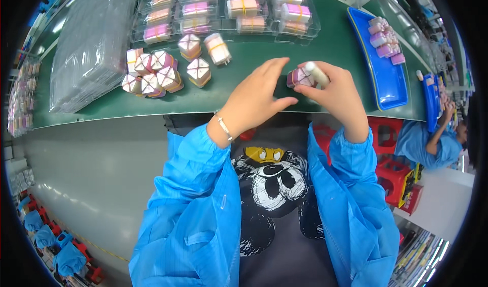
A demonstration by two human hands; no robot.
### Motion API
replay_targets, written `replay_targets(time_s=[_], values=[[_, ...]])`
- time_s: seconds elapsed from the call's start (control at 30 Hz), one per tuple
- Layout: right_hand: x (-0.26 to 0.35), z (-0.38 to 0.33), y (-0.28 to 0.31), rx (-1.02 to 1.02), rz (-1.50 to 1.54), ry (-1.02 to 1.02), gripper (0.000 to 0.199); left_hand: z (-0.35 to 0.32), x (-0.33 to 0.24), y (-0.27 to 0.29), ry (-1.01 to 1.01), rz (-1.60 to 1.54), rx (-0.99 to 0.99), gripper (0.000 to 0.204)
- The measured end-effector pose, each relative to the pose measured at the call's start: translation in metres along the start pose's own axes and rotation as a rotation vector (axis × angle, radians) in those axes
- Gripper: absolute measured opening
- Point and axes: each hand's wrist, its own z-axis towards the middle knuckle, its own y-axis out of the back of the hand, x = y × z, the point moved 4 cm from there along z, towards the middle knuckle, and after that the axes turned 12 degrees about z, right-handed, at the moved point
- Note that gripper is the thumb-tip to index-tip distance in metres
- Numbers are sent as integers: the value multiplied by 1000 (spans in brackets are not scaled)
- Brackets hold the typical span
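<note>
The long green table (284, 58) holds a clear tray (223, 12) of pink bundles and a loose pile of bundles (152, 73). The right hand (338, 96) pinches a small pink bundle (300, 77) and maybe a white stick (317, 74). The left hand (254, 99) is open beside it. The bundle is likely being marked; next, steady it.

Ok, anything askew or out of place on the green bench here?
Only mildly: the pink-and-white banded bundles left of the hands lie in a jumbled heap, tilted differing ways, unlike those sitting in rows in the clear plastic tray. No spills or damage visible.
</note>
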Motion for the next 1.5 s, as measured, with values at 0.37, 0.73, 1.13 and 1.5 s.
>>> replay_targets(time_s=[0.37,0.73,1.13,1.5], values=[[-37,-4,24,-70,590,84,41,17,10,-22,-8,-197,7,62],[5,34,15,-240,1038,462,30,23,1,-26,23,68,-170,38],[9,36,1,-7,869,423,32,22,3,-29,-8,35,-117,35],[1,39,-2,49,918,432,35,24,0,-25,8,-23,-93,35]])
